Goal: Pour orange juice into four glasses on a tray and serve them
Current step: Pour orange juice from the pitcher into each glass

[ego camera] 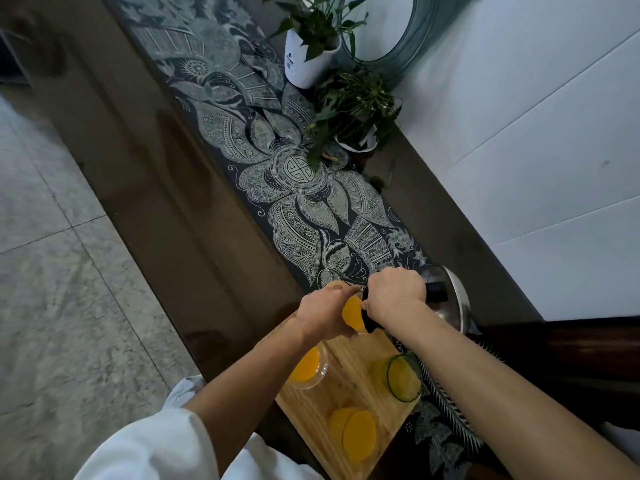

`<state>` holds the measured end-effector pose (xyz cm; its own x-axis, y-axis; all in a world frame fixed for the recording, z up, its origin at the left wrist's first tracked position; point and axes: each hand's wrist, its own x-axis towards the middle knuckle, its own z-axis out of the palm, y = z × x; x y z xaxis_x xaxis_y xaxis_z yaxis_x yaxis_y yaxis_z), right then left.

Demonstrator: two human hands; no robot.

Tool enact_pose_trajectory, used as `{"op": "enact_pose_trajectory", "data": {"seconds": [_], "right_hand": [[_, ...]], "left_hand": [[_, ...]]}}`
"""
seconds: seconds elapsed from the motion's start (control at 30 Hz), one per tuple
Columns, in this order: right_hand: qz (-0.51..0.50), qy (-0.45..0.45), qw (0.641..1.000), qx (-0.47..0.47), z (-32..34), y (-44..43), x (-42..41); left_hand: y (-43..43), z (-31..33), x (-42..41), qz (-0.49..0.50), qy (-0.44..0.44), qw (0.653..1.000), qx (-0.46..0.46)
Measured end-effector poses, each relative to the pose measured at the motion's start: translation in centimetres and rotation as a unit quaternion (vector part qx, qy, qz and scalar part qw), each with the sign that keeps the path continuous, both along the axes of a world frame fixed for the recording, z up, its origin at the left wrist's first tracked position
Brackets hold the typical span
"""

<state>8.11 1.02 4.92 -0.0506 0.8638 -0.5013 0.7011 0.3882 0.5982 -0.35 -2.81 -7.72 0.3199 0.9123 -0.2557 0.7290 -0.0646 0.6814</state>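
Note:
A wooden tray [349, 386] lies at the near end of the dark table. On it stand three glasses with orange juice: a clear one [306, 368] on the left, a green-rimmed one [403, 377] on the right, and one [356, 433] nearest me. At the tray's far end a clear jug of juice [352, 315] is held between both hands. My right hand [394, 292] grips its black handle. My left hand [322, 315] wraps round its left side. A pale orange rim [337, 285] shows just beyond my left fingers; I cannot tell what it belongs to.
A steel kettle [455, 301] with a black knob stands right of the jug. A patterned dark runner [294, 188] runs down the table. Two potted plants [311, 53] [356, 112] stand further along by the white wall. Tiled floor lies to the left.

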Motion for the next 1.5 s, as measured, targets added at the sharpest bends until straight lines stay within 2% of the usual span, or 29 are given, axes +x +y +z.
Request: {"op": "enact_pose_trajectory", "data": {"seconds": [0.27, 0.47, 0.67, 0.8, 0.93, 1.13, 1.23, 1.3, 1.4, 1.5], "right_hand": [[-0.005, 0.020, 1.000, -0.004, 1.0, 0.7, 0.6], [-0.051, 0.073, 0.996, 0.003, 3.6, 1.4, 2.4], [-0.088, 0.159, 0.983, 0.019, 3.8, 0.9, 7.3], [-0.135, 0.246, 0.959, 0.032, 4.0, 0.3, 11.5], [-0.249, 0.396, 0.881, 0.076, 4.6, -0.6, 15.0], [-0.348, 0.528, 0.752, 0.186, 6.0, -1.1, 16.9], [-0.379, 0.592, 0.671, 0.235, 6.3, -0.6, 16.2], [-0.385, 0.658, 0.602, 0.237, 6.3, -0.7, 14.6], [-0.399, 0.756, 0.484, 0.188, 5.7, -1.2, 10.2], [-0.404, 0.812, 0.402, 0.124, 3.7, -2.0, 4.7]], "left_hand": [[0.0, -0.2, -0.1, -0.012, 0.000, 1.000, -0.002], [0.1, 0.0, -0.2, -0.027, -0.001, 1.000, -0.006], [1.0, 0.2, -0.1, -0.059, -0.001, 0.996, -0.063], [1.5, 0.7, -1.1, -0.038, -0.032, 0.996, -0.077], [2.5, 2.5, -3.8, 0.024, -0.111, 0.992, -0.062], [3.9, 5.0, -9.9, 0.118, -0.107, 0.985, -0.068], [4.0, 6.6, -11.5, 0.131, -0.114, 0.984, -0.040], [3.8, 7.7, -11.8, 0.136, -0.147, 0.979, -0.037], [3.5, 9.1, -11.7, 0.119, -0.211, 0.970, -0.035], [3.6, 10.0, -11.0, 0.114, -0.294, 0.946, -0.077]]}}
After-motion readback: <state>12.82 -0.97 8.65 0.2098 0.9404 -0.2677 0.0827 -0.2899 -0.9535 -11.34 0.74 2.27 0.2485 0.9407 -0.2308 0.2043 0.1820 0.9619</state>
